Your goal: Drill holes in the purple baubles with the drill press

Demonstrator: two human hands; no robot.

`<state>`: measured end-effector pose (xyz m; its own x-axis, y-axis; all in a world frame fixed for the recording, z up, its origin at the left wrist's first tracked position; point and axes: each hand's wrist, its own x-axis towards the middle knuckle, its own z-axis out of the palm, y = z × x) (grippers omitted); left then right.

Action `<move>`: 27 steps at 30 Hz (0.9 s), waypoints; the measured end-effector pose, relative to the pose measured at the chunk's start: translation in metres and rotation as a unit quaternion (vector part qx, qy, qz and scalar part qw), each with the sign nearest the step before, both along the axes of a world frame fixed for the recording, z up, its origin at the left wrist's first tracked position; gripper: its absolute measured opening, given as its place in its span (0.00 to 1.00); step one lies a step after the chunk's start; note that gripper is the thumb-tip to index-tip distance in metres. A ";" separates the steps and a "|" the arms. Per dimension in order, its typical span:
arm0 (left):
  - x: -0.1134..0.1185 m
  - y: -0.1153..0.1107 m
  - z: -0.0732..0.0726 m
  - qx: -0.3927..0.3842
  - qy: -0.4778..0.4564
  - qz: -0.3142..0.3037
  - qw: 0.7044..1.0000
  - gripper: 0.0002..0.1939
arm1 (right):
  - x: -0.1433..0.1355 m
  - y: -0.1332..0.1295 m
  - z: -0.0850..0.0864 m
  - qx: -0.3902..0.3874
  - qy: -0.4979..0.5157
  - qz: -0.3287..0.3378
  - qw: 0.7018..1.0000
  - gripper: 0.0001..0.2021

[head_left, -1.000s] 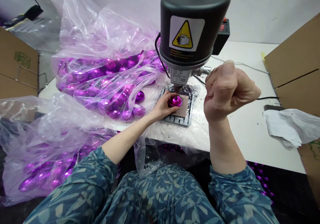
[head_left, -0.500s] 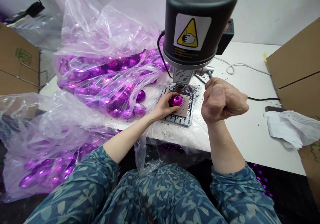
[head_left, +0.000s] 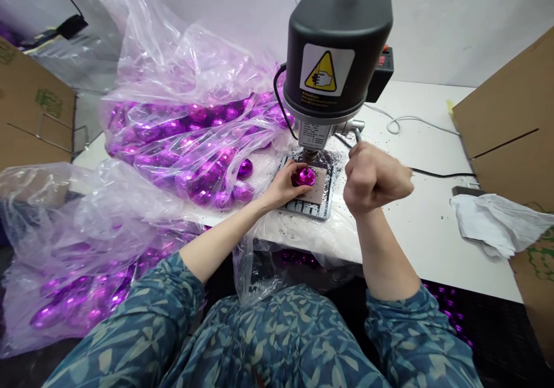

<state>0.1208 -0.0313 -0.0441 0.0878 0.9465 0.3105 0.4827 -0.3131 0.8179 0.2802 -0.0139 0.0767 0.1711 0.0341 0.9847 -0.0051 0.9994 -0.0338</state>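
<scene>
Under the black bench drill press (head_left: pixel 337 47), my left hand (head_left: pixel 288 185) pinches a shiny purple faceted ball (head_left: pixel 305 175) between thumb and fingers. The ball rests on a pale square board (head_left: pixel 319 191) lying on the press's grey slotted base (head_left: pixel 305 209). A dark spot shows on top of the ball, close below the chuck (head_left: pixel 310 155); whether a bit touches it I cannot tell. To the right, my right hand (head_left: pixel 375 177) is closed in a fist around the press's feed lever (head_left: pixel 357 135), whose grip is hidden inside the fingers.
Clear plastic bags full of purple balls (head_left: pixel 203 145) cover the left of the white table (head_left: pixel 415 226). Dark shavings surround the base. Cardboard boxes (head_left: pixel 511 116) stand at both sides. White cloth or paper (head_left: pixel 497 220) lies at the right, with cables behind.
The view has shifted slightly, showing more of the motor housing's top. My right fist appears a little further left, still on the lever. My left hand keeps the ball in place.
</scene>
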 end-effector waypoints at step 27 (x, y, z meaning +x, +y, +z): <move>-0.078 -0.022 0.049 -0.094 0.510 0.094 0.850 0.24 | -0.009 0.016 0.065 -0.215 0.064 0.073 0.972 0.30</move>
